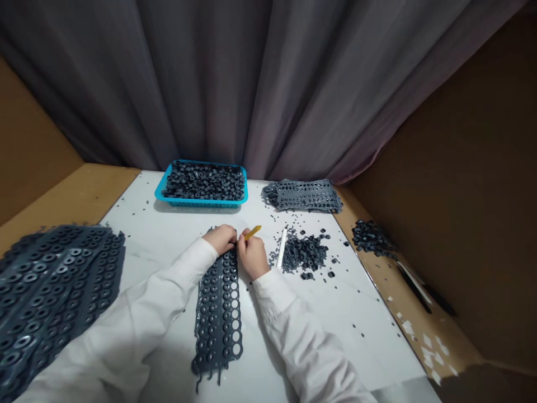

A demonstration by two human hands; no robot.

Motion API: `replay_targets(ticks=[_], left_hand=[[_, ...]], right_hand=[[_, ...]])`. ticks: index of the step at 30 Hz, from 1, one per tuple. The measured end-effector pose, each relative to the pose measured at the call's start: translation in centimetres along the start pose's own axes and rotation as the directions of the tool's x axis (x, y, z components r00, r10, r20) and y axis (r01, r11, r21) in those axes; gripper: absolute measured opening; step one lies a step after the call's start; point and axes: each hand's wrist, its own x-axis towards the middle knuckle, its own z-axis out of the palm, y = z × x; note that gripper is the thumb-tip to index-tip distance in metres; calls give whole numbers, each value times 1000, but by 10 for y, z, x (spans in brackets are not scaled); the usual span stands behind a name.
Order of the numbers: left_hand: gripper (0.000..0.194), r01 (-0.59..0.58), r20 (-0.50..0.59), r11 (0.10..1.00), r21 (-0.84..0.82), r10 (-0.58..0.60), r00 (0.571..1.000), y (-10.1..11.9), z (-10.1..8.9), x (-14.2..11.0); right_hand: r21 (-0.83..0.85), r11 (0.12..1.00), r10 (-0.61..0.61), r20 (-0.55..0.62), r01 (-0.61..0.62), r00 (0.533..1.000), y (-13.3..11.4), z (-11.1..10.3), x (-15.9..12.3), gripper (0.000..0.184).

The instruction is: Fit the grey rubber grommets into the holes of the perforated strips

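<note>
A dark grey moulded rubber sheet (217,313) with rows of ring-shaped pieces lies lengthwise before me. Along its right edge, the nearer holes are bare and show white table through them. My left hand (221,239) is closed on the sheet's far end, its fingertips partly hidden. Close beside it, my right hand (253,254) grips a yellow stick-like tool (253,232), whose upper end points up to the right. The tool's lower end is hidden at the sheet. Right of that hand lies a pile of loose black rings (306,253), next to a white strip (282,246).
A blue tray (159,193) full of small black rings stands at the back. Stacked uncut sheets (62,280) lie left; punched sheets (308,196) lie back right. Black scraps (371,238) and dark slender tools (413,285) rest on the cardboard at right. A grey curtain (210,84) hangs behind.
</note>
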Motion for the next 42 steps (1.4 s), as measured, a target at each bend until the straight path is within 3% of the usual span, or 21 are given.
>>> replay_targets(ticks=[3, 7, 9, 14, 17, 24, 30, 35, 42], left_hand=[[8, -12, -17, 999, -31, 12, 1000, 3, -16, -3], [23, -13, -254, 972, -235, -49, 966, 4, -54, -14], [25, -16, -263, 947, -320, -72, 962, 2, -61, -17], [22, 13, 24, 971, -240, -7, 1000, 1, -31, -11], [21, 6, 96, 989, -147, 8, 995, 2, -16, -6], [23, -1, 93, 1000, 19, -1, 996, 4, -18, -7], [21, -87, 120, 989, 121, 72, 990, 15, -15, -6], [23, -78, 127, 988, 130, 62, 990, 14, -14, -5], [20, -78, 35, 997, 9, 77, 996, 7, -17, -6]], right_hand=[[-61, 998, 0, 5, 0, 1000, -3, 0, -1, 24], [-32, 999, 3, 20, -2, 1000, -4, -3, 0, 24], [47, 999, 7, 32, -8, 999, -3, -6, 2, 24], [206, 977, 54, 18, -57, 998, 2, -19, 7, 27], [199, 978, 59, 60, -70, 996, 3, -22, 9, 23], [108, 993, 33, 87, -42, 996, -1, -19, 6, 23], [73, 997, 22, 61, -26, 998, -1, -20, 6, 22], [179, 980, 74, 44, -81, 996, 6, -28, 11, 18], [314, 929, 156, 154, -198, 976, 14, -38, 16, 3]])
